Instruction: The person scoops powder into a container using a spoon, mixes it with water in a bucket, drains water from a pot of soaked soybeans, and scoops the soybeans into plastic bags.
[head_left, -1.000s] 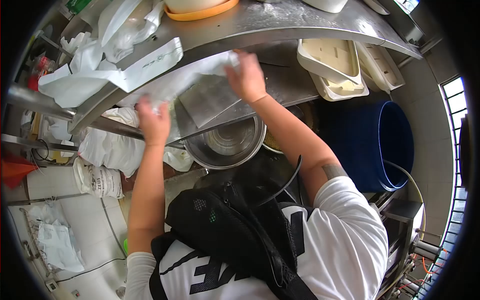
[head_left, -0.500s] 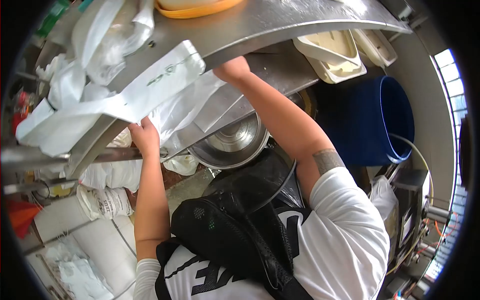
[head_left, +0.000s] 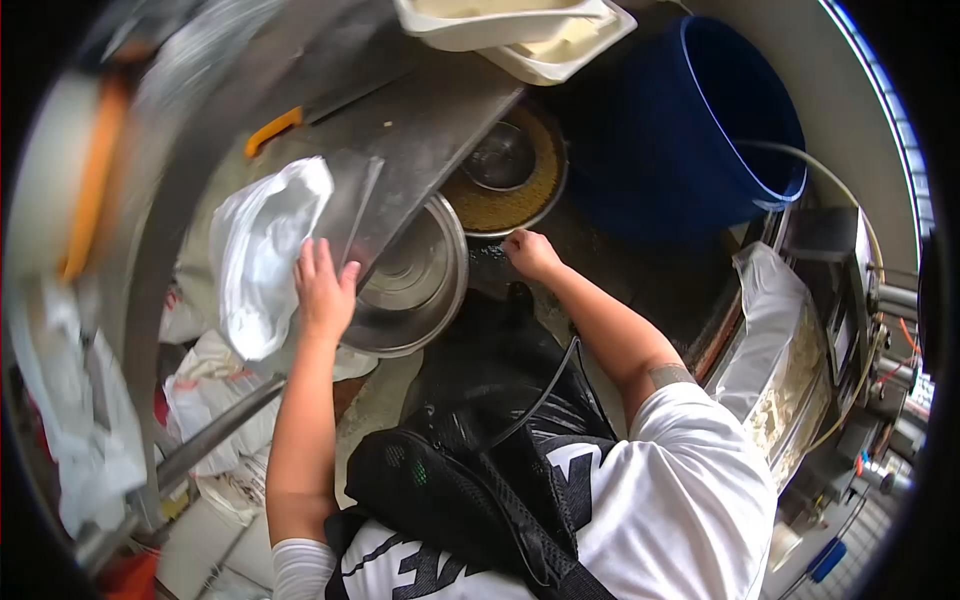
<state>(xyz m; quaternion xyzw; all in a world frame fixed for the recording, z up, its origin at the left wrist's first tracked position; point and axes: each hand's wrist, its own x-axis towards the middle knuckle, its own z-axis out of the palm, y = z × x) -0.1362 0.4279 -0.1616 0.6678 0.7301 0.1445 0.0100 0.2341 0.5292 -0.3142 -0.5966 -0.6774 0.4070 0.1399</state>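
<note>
My left hand [head_left: 325, 300] is open, fingers spread, over the corner of the lower metal shelf. Beside its fingers lies a crumpled white plastic bag [head_left: 270, 255]; whether they touch, I cannot tell. Just below that hand is an empty steel basin [head_left: 415, 290]. My right hand [head_left: 535, 255] is closed, with its curled fingers close to the rim of a round pan of yellow grain-like stuff [head_left: 520, 200]. Anything inside those fingers is hidden. A small metal bowl [head_left: 500, 157] sits in the grain-like stuff.
An orange-handled knife [head_left: 273, 132] lies on the metal shelf [head_left: 430, 130]. White tubs [head_left: 560, 50] stand at its far end. A blue barrel [head_left: 690, 130] with a hose is at the right, near a machine [head_left: 830, 250]. White sacks [head_left: 215, 390] lie lower left.
Both hands have let go of the white plastic they held, and a white bag now lies on the lower shelf. My right hand has moved down towards the grain pan. The view has shifted.
</note>
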